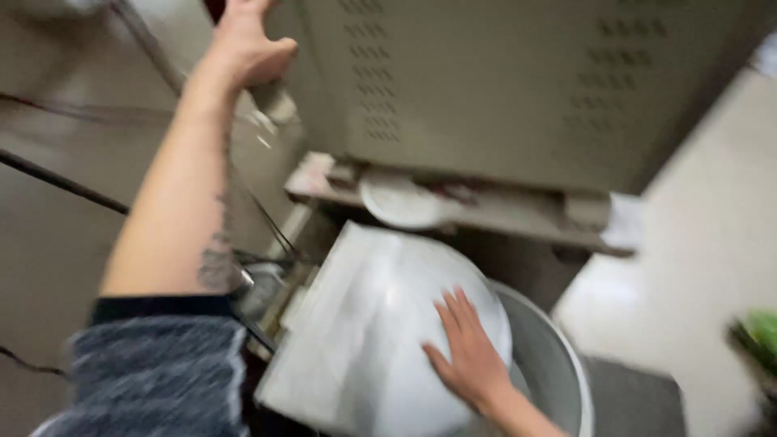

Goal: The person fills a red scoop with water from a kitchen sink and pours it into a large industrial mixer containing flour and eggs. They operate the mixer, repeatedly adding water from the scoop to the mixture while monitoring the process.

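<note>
Fingers spread and flat, the right hand point(469, 356) presses on a smooth, pale grey domed metal cover point(388, 324), which sits tilted over the left rim of a round steel drum point(558, 364) below a beige, louvred metal cabinet point(502, 81). The left hand point(247, 40), arm bare above a grey knitted sleeve point(154, 372), reaches up with fingers loosely open at the cabinet's left edge, beside a blurred metal fitting point(273, 103); whether it touches it cannot be told.

Pale domed metal cover point(380, 324), tilted, over the round grey tub point(558, 372).
</note>
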